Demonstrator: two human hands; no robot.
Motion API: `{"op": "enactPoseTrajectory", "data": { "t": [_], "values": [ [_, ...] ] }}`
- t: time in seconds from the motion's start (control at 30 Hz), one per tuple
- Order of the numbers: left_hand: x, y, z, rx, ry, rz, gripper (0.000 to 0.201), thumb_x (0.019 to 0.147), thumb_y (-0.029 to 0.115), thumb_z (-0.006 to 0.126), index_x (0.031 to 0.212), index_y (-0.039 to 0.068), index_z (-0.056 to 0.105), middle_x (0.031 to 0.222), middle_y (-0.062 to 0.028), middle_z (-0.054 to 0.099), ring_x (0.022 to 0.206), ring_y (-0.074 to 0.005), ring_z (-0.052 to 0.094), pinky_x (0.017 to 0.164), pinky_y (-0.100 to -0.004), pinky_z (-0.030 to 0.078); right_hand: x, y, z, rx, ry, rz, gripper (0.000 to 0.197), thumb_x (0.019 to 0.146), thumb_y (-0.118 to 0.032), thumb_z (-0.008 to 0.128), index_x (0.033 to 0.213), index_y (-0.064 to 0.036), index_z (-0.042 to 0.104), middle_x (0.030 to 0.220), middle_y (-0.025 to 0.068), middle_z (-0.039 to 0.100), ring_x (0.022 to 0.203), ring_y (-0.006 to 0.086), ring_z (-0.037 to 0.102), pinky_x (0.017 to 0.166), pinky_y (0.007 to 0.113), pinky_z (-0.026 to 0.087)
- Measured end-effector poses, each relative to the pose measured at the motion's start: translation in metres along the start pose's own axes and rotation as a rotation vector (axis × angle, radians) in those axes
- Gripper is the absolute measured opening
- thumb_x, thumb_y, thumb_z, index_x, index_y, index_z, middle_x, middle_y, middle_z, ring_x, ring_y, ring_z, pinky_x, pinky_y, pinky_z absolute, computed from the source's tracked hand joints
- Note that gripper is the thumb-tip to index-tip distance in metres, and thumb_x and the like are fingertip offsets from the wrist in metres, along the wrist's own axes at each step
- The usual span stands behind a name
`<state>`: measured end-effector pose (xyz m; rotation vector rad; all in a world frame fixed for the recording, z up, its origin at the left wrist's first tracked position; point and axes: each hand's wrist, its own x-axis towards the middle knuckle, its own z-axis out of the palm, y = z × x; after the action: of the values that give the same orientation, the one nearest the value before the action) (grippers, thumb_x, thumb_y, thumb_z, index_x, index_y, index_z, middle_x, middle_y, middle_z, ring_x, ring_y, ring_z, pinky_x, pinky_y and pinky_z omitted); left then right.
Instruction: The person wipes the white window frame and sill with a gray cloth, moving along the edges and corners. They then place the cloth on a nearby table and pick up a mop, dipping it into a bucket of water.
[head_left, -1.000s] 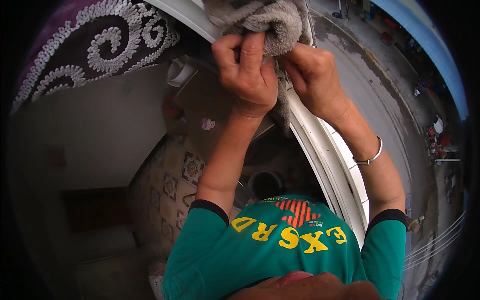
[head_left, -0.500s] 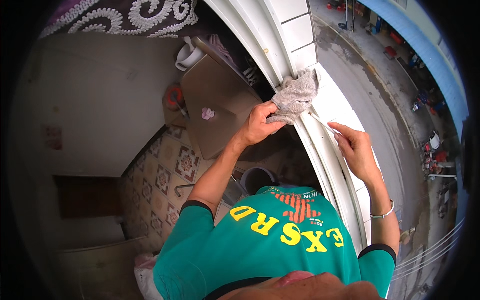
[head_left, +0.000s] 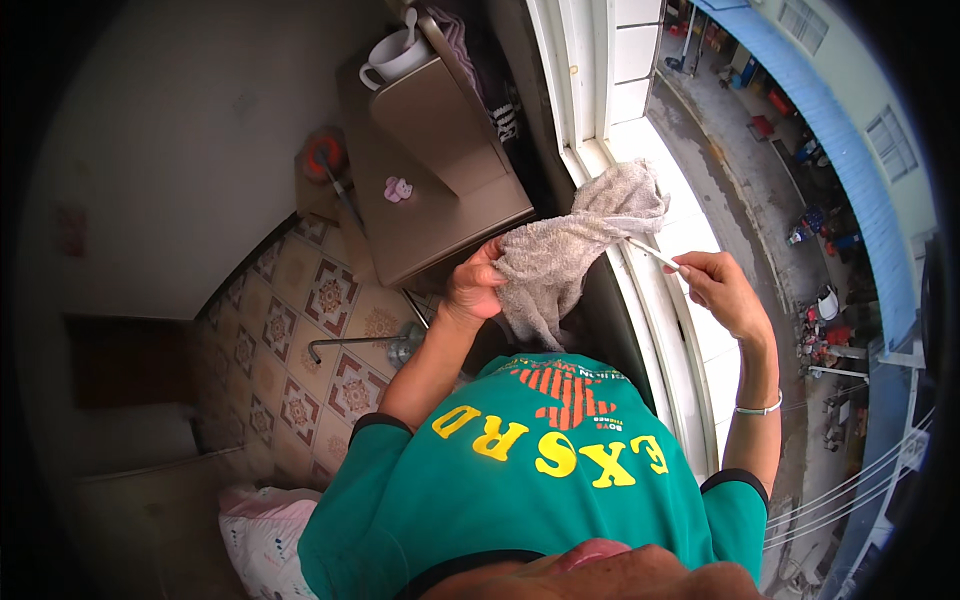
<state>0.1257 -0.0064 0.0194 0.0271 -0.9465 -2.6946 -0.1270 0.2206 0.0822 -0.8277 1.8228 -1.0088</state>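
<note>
A greyish-beige cloth (head_left: 560,258) stretches from my left hand (head_left: 474,286) to the white window frame (head_left: 640,318), where its far end lies bunched over the sill. My left fingers are closed on the cloth's near end, and part of it hangs down toward my shirt. Between the fingers of my right hand (head_left: 724,292) is a thin pale stick (head_left: 654,255). The stick points left, and its far tip meets the edge of the cloth above the frame's grooves. Whether the tip is under the cloth or only against it, I cannot tell.
Left of the window stands a brown cabinet (head_left: 430,225) with a white mug (head_left: 396,58) on top. A metal rod with a curved end (head_left: 345,345) is above the patterned floor (head_left: 290,330). White tiles (head_left: 690,225) line the outer sill; the street lies far below.
My left hand has moved left and nearer, drawing the cloth out from a bunch into a longer stretch. My right hand keeps the stick at the frame. The view has shifted.
</note>
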Motion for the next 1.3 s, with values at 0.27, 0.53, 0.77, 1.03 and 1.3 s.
{"op": "enactPoseTrajectory", "data": {
  "t": [0.27,0.53,0.77,1.03,1.3],
  "values": [
    [0.006,-0.013,0.004,-0.136,0.154,0.09,0.074,0.066,0.017,0.07,0.135,0.001,0.047,0.129,-0.0168,0.057,0.12,-0.0338,0.054,0.106,-0.0475,0.041,0.03,-0.019,0.023,0.13,0.264,-0.166,0.022,0.097,-0.013,0.053,0.099,0.0039,0.066,0.061,-0.0038,0.044,0.056,0.0057,0.038,0.051,0.026,0.032],
    [0.02,-0.024,0.012,0.035,0.142,0.101,0.072,0.072,0.012,0.07,0.139,0.003,0.045,0.134,-0.013,0.054,0.125,-0.0286,0.051,0.109,-0.0448,0.037,0.07,-0.08,0.053,-0.598,0.46,-0.437,0.019,0.09,-0.016,0.056,0.1,-0.0065,0.069,0.085,0.0232,0.067,0.083,0.0431,0.063,0.073,0.049,0.05],
    [0.015,-0.021,-0.003,0.055,0.231,0.14,0.07,0.07,0.008,0.068,0.137,0.003,0.048,0.136,-0.0128,0.054,0.13,-0.0293,0.048,0.113,-0.0459,0.032,0.048,-0.101,0.055,-0.844,0.462,-0.361,0.013,0.086,-0.01,0.052,0.079,-0.0023,0.059,0.071,0.0243,0.061,0.073,0.0454,0.061,0.065,0.053,0.048],
    [0.029,-0.022,-0.007,0.149,0.091,0.14,0.069,0.073,0.004,0.07,0.137,0.0,0.046,0.13,-0.0092,0.057,0.124,-0.0225,0.051,0.111,-0.0377,0.034,0.095,-0.082,0.068,-0.901,0.509,-0.421,0.014,0.085,-0.006,0.05,0.093,-0.0057,0.061,0.068,0.0196,0.063,0.069,0.0412,0.064,0.061,0.051,0.05],
    [0.084,-0.053,-0.005,1.148,0.265,0.506,0.064,0.076,-0.002,0.063,0.136,-0.005,0.041,0.128,-0.0232,0.054,0.119,-0.0355,0.054,0.102,-0.0373,0.041,0.116,-0.088,0.082,-1.16,0.363,-0.426,0.011,0.081,-0.006,0.056,0.087,0.0,0.063,0.066,0.0161,0.064,0.065,0.034,0.067,0.057,0.041,0.054]
  ]
}}
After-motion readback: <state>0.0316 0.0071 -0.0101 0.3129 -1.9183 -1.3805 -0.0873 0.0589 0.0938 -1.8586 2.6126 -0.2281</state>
